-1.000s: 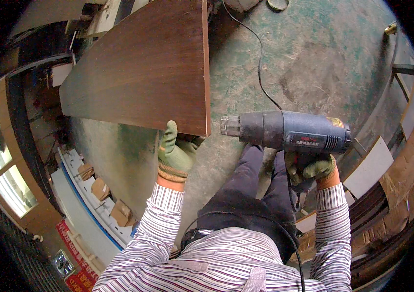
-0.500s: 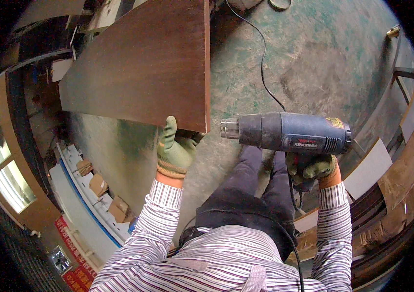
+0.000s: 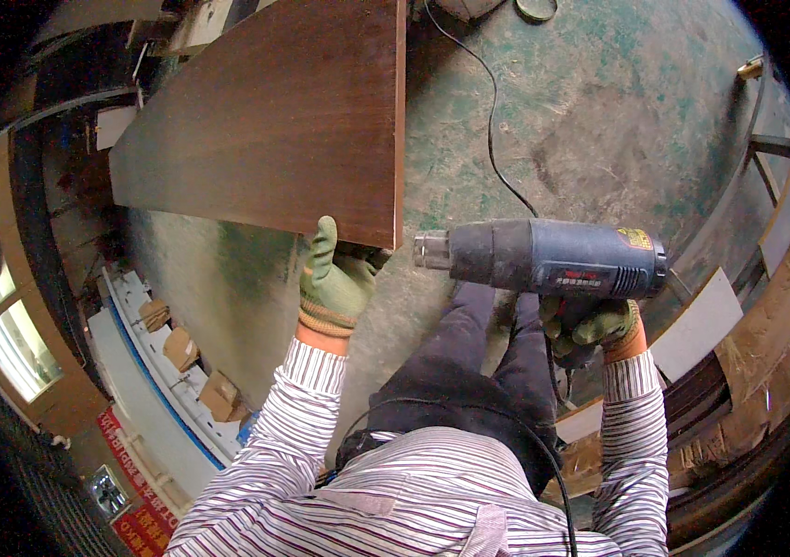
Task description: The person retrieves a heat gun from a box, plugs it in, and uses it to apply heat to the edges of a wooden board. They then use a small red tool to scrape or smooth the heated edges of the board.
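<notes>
A dark brown wood-grain panel (image 3: 265,121) stretches away at the upper left, with a thin edge along its right side. At its near corner, my left hand (image 3: 335,288), in a green work glove, grips the panel with the thumb on top and the other fingers partly hidden underneath. My right hand (image 3: 599,325), gloved too, is wrapped round the handle of a dark blue heat gun (image 3: 553,258). The gun lies level, its metal nozzle pointing left at the panel's right edge with a small gap between them. My hand and the gun's body partly hide the handle.
A black power cord (image 3: 493,121) runs across the worn green floor (image 3: 599,139), and another length crosses my lap. White boards (image 3: 701,325) and brown sheets lean at the right. A long pale bench (image 3: 149,399) with cardboard pieces (image 3: 219,395) stands at the left.
The heat gun's nozzle has come slightly left, closer to the panel's edge. Both hands keep their hold, and the view has shifted a little.
</notes>
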A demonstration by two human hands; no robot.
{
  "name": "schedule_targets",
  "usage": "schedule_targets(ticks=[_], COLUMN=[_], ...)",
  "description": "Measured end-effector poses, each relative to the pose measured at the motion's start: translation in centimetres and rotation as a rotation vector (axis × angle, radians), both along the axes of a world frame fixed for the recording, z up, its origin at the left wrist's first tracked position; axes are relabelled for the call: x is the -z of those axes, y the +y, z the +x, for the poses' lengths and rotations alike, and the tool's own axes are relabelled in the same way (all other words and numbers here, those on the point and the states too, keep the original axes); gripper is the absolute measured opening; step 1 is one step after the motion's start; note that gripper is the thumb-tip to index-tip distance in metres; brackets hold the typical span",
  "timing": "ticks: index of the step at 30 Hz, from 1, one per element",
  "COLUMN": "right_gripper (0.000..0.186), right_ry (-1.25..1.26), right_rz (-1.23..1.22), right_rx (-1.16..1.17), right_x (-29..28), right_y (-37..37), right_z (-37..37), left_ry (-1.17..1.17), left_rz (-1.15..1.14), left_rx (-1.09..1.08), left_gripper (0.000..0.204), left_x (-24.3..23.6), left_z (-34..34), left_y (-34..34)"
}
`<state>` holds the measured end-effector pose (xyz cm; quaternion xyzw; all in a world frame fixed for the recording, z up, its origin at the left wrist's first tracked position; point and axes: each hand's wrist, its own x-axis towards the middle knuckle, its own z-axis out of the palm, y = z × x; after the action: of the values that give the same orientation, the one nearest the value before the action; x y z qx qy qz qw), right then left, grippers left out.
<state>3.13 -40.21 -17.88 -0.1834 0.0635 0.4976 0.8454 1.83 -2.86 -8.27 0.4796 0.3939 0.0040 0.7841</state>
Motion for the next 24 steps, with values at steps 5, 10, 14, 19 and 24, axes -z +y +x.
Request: schedule_targets(ticks=[5,10,14,19,24], right_gripper=[0.077,0.077,0.078,0.080,0.085], right_ry=[-0.058,0.144,-0.111,-0.042,-0.093], right_rz=[-0.083,-0.142,-0.100,-0.128,-0.059], right_rx=[0.179,0.225,0.241,0.225,0.129], right_x=[1.4,1.4,1.3,1.2,0.9], right_y=[0.4,0.5,0.7,0.9,0.5], right_z=[-0.5,-1.1,-1.2,-1.1,-0.9], left_ry=[0.001,-0.007,0.011,0.004,0.002], left_rz=[-0.009,-0.034,-0.042,-0.040,-0.041], left_rx=[-0.006,0.006,0.000,0.007,-0.007], left_gripper=[0.052,0.050,0.052,0.054,0.055], left_x=[-0.1,0.0,0.3,0.3,0.2], left_z=[-0.1,-0.1,-0.2,-0.3,0.0], left_y=[-0.1,0.1,0.4,0.3,0.0])
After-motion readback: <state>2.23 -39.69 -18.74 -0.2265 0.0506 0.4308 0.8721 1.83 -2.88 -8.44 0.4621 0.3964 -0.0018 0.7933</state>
